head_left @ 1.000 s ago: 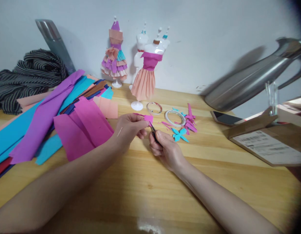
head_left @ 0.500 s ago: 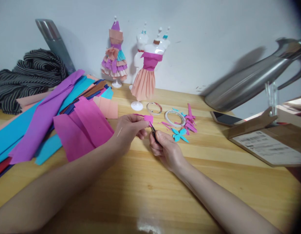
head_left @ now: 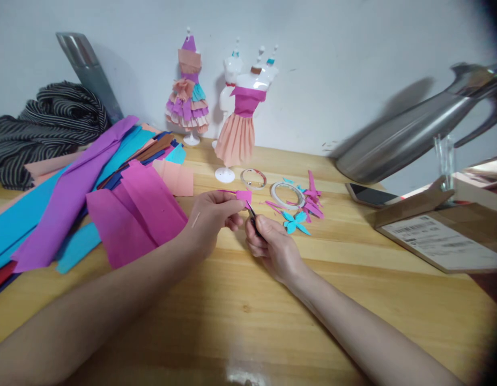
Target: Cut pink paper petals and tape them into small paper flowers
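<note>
Between thumb and fingers, my left hand [head_left: 211, 219] pinches a small piece of pink crepe paper [head_left: 243, 196]. My right hand [head_left: 272, 242] grips scissors [head_left: 253, 216] by their dark handles. The blade tips touch the lower right edge of the paper; whether they are parted is too small to tell. Just behind the hands lie a clear tape roll [head_left: 253, 179] and a white tape roll [head_left: 277, 196]. A blue paper flower shape [head_left: 295, 222] and pink paper scraps [head_left: 312, 202] lie right of them.
Folded crepe paper [head_left: 141, 214] is piled on the left. Mini mannequins in paper dresses [head_left: 244, 128] stand at the wall. A cardboard box [head_left: 445, 230], a phone [head_left: 371, 195] and a steel jug [head_left: 393, 136] are on the right; a striped cloth [head_left: 51, 128] lies far left.
The view has shifted very slightly. Both hands keep nearly the same pose, with the scissors still at the edge of the pink paper.
</note>
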`<state>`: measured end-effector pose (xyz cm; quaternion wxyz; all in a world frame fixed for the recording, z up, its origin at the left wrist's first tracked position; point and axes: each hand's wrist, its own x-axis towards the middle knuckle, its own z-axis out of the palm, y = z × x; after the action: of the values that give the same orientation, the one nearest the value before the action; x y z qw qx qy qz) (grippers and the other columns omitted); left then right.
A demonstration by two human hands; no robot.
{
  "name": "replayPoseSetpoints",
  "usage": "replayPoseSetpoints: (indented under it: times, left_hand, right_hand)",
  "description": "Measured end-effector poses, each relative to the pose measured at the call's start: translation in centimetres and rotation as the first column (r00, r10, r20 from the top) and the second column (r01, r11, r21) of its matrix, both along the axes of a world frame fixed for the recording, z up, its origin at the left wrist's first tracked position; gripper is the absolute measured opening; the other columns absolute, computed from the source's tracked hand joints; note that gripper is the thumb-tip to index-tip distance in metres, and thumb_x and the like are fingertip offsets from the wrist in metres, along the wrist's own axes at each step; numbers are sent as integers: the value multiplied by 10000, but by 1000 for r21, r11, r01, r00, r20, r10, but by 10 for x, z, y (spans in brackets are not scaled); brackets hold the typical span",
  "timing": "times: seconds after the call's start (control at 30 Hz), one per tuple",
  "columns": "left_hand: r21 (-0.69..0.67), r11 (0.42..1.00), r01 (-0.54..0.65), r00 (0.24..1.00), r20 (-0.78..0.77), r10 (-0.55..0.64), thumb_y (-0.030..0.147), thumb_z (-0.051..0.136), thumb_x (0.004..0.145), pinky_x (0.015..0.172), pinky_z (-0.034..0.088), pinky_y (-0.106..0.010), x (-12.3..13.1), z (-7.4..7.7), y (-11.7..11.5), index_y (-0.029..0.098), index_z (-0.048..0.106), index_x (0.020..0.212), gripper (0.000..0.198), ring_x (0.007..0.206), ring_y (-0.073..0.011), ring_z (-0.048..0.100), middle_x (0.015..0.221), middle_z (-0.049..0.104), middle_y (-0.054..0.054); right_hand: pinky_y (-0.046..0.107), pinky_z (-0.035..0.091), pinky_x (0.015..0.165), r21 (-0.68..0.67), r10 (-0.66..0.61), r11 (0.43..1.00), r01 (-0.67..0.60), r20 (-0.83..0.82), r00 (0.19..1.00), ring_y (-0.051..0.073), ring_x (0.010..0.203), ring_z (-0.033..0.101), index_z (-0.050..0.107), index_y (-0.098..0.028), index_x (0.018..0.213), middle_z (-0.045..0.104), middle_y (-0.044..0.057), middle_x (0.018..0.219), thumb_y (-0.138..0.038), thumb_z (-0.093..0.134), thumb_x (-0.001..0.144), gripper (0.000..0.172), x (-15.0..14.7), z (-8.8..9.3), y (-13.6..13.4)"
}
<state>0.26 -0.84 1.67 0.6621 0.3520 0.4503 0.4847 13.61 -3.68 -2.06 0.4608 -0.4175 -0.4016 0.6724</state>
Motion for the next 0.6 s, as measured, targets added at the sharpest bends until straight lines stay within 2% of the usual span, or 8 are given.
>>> replayPoseSetpoints:
  times: [0.3,0.6]
  left_hand:
    - [-3,1000,2,1000,7,-2,129,631,647,409,362,-174,0,0,-1,133,546,539,137,395,-67,480,432,539,9]
    - [-1,1000,-3,998,56,3,162,676,630,423,363,-173,1,-4,-1,132,562,559,138,418,-63,494,453,531,24]
  right_hand:
    - [215,74,393,23,8,1000,-9,5,1000,44,411,138,476,-173,591,226,-95,467,-581,665,708,465,0,-1,0]
    - [217,68,388,9,-3,1000,3,-2,1000,45,414,147,476,-173,581,238,-93,468,-589,686,681,476,0,-2,0]
